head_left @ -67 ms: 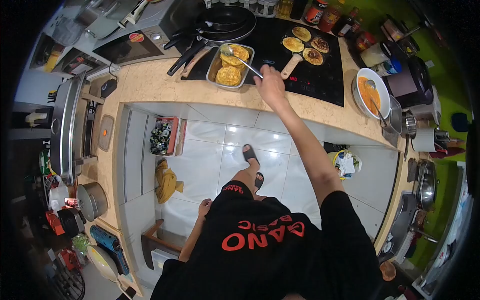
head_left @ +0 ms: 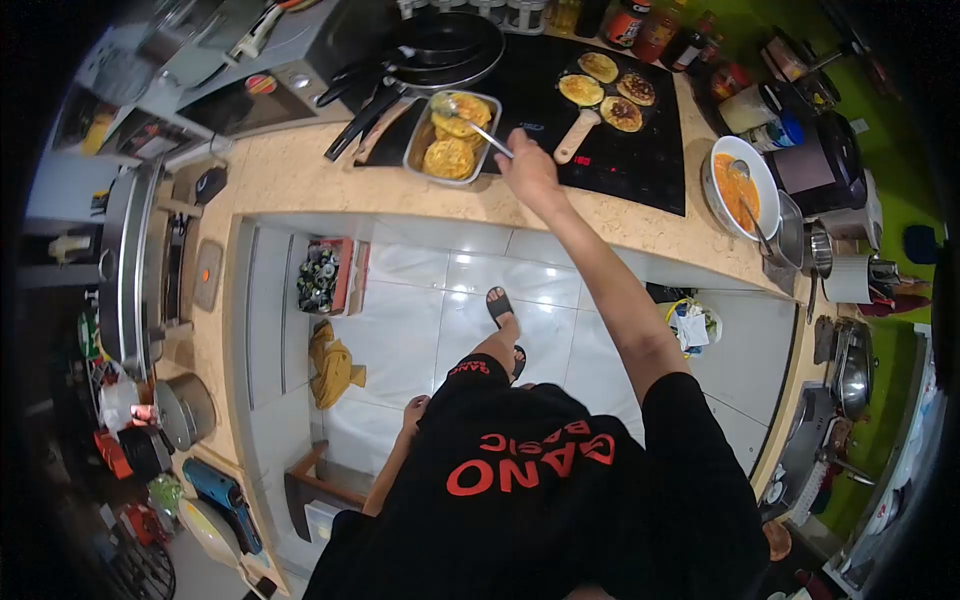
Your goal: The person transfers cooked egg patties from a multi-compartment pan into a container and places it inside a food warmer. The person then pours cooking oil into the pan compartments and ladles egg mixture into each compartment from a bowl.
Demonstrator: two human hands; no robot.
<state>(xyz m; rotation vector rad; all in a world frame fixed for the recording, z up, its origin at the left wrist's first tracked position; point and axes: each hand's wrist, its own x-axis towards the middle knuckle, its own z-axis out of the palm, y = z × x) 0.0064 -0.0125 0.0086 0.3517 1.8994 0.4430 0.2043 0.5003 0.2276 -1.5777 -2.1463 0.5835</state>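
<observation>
My right hand (head_left: 530,172) is closed around the handle of a metal spoon (head_left: 492,142). The spoon's head rests on yellow pancakes (head_left: 452,157) piled in a rectangular metal container (head_left: 411,150) at the counter's front edge. To the right of this hand, a pan with a light wooden handle (head_left: 577,138) sits on the black cooktop (head_left: 640,175), holding several browned round pancakes (head_left: 581,90). Down beside my hip hangs my left hand (head_left: 415,412), partly covered by my black shirt. Nothing shows in it, and its fingers are too hidden to read.
A white bowl (head_left: 716,190) of orange batter with a ladle stands right of the cooktop. Stacked black pans (head_left: 445,60) lie behind the container, next to an oven (head_left: 250,100). Bottles and jars line the back. A yellow cloth (head_left: 335,368) lies on the floor.
The view has shifted slightly, so the counter items sit a little further left. My right hand keeps hold of the spoon, its head still on the pancakes.
</observation>
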